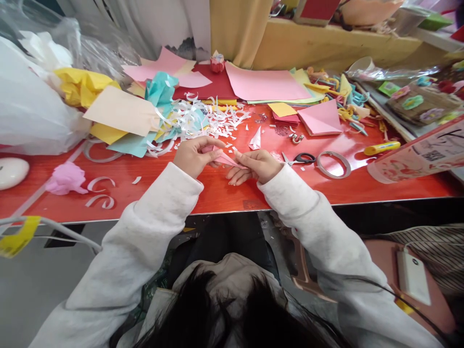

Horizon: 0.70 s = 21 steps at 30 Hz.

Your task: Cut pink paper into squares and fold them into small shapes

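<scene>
Both my hands meet over the red table (224, 193), just above its near edge. Between them is a small folded piece of pink paper (228, 158) with a pointed end. My left hand (194, 155) pinches the left part of the paper, fingers curled. My right hand (255, 166) grips the right part, its fingers curled under and resting near the table. White sleeves cover both arms.
White paper scraps (203, 118) and coloured sheets (264, 82) lie behind my hands. Scissors (299, 158), a tape ring (333, 164) and a yellow glue stick (382, 147) sit to the right. A pink paper flower (67, 178) and plastic bags (32, 111) are at left.
</scene>
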Each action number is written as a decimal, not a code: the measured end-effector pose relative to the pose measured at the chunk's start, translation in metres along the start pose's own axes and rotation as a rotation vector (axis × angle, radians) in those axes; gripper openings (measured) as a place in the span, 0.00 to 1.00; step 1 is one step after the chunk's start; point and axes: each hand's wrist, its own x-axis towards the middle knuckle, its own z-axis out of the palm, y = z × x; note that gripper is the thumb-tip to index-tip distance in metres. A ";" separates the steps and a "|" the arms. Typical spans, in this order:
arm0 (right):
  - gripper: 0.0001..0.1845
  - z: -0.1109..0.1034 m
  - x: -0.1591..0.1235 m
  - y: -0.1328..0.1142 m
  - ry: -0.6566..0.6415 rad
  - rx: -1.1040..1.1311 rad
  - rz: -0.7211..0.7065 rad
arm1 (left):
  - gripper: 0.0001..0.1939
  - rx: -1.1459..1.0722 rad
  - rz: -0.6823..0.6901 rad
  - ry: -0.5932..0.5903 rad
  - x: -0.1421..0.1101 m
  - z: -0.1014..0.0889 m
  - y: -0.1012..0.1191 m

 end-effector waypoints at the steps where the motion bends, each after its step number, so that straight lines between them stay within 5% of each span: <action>1: 0.20 -0.001 0.000 0.000 -0.007 0.015 0.011 | 0.09 -0.006 0.015 0.021 0.000 0.000 0.000; 8: 0.16 -0.003 -0.002 -0.001 -0.123 -0.091 -0.005 | 0.06 -0.143 -0.061 0.074 -0.001 0.000 0.001; 14: 0.14 0.000 -0.001 0.007 -0.006 -0.362 -0.142 | 0.10 -0.171 -0.150 0.061 0.000 0.000 0.001; 21: 0.16 0.003 0.001 0.009 0.158 -0.666 -0.206 | 0.13 -0.107 -0.097 0.096 0.000 0.001 0.001</action>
